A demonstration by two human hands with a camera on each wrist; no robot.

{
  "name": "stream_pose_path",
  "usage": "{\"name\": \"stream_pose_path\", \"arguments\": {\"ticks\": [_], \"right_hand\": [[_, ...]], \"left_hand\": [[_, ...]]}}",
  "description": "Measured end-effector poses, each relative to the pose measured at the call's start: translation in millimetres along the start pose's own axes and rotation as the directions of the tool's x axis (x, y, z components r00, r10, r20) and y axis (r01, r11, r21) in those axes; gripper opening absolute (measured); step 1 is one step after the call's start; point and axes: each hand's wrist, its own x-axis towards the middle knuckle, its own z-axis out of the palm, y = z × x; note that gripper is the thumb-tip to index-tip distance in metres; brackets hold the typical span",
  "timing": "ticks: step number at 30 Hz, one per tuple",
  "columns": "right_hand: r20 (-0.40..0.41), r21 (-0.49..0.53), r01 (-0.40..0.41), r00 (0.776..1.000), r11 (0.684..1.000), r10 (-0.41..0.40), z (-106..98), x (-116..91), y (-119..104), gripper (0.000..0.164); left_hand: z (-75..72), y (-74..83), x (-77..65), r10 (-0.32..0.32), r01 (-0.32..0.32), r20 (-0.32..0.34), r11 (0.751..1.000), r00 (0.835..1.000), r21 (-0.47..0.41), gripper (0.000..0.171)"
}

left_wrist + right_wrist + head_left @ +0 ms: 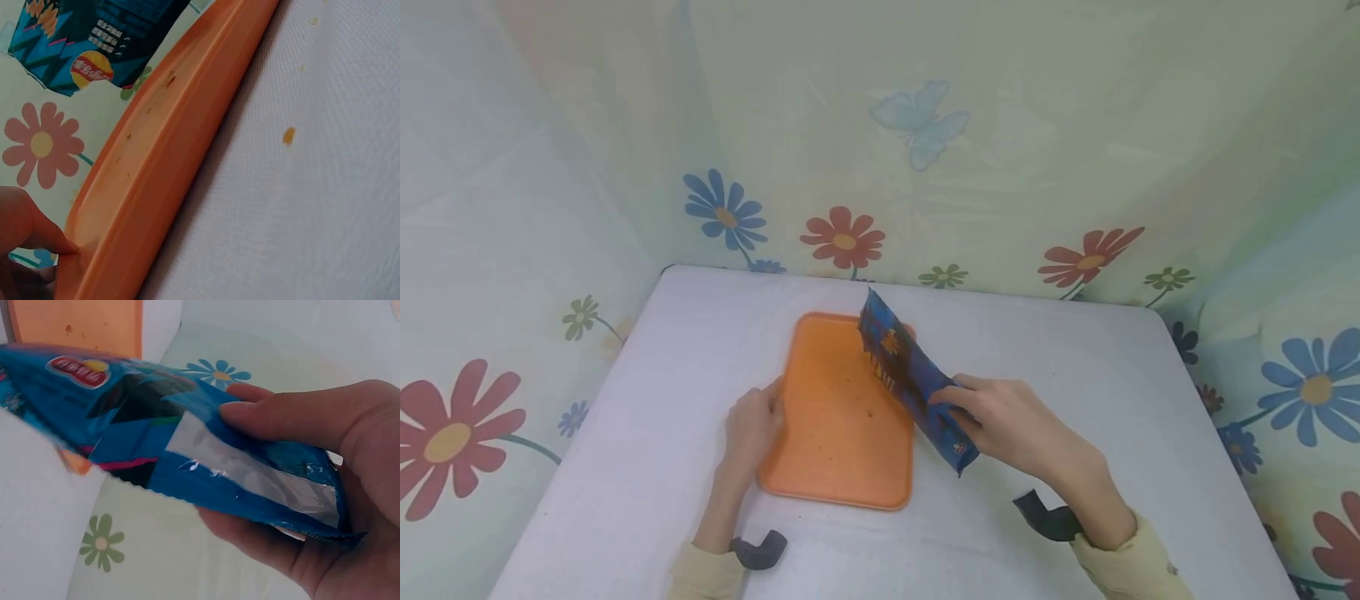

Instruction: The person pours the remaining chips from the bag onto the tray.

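Observation:
An orange tray (827, 454) with a raised rim stands on the white table, a few small brown crumbs (870, 412) on its floor. My left hand (752, 429) pinches the tray's left edge, its thumb inside the rim in the left wrist view. In my right hand (1018, 421) is a blue chip bag (906, 367), gripped near its lower right end. The bag slants up to the left and overlaps the tray's right side in the head view. Seen from the right wrist, the thumb lies across one face of the bag (137, 419) and the fingers are behind it.
The table (1045, 350) wears a white cloth and meets a flowered curtain (1000, 167) at its back and sides. One brown crumb (289, 135) lies on the cloth beside the tray. Dark straps (760, 550) show at both wrists.

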Motion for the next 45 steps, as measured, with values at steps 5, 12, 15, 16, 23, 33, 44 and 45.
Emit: {"name": "stream_pose_path", "arguments": {"ticks": [5, 12, 15, 16, 23, 33, 44, 45], "right_hand": [[-0.009, 0.004, 0.008, 1.0, 1.0, -0.008, -3, 0, -1, 0.029], [0.002, 0.01, 0.03, 1.0, 1.0, -0.03, -4, 1, -4, 0.026], [0.001, 0.009, 0.028, 1.0, 1.0, -0.028, -3, 1, -5, 0.027], [0.004, 0.009, 0.029, 1.0, 1.0, -0.029, -3, 1, -5, 0.026], [0.024, 0.019, 0.02, 0.999, 1.0, -0.021, -4, 0, -8, 0.027], [0.032, 0.024, 0.015, 0.999, 1.0, -0.016, -5, 0, -12, 0.031], [0.043, 0.021, 0.016, 0.999, 1.0, -0.017, -8, -2, -11, 0.032], [0.044, 0.02, 0.015, 0.999, 1.0, -0.016, -8, -3, -11, 0.032]], "left_hand": [[-0.3, 0.9, -0.8, -0.009, 0.009, -0.001, 1.0, 1.0, -0.003, 0.044], [-0.7, 1.6, -1.3, -0.019, 0.019, 0.01, 1.0, 1.0, -0.021, 0.045], [-0.5, 1.3, -1.3, -0.018, 0.019, 0.014, 1.0, 1.0, -0.023, 0.045], [-0.5, 1.3, -1.2, -0.019, 0.019, 0.013, 1.0, 1.0, -0.022, 0.045], [-1.5, 2.2, -2.0, -0.019, 0.019, 0.009, 1.0, 1.0, -0.022, 0.044], [-2.1, 2.5, -3.0, -0.011, 0.011, -0.002, 1.0, 1.0, -0.005, 0.044], [-3.1, 3.2, -2.2, -0.025, 0.025, 0.013, 1.0, 1.0, -0.003, 0.044], [-3.0, 3.5, -2.0, -0.025, 0.025, 0.014, 1.0, 1.0, -0.002, 0.044]]}}
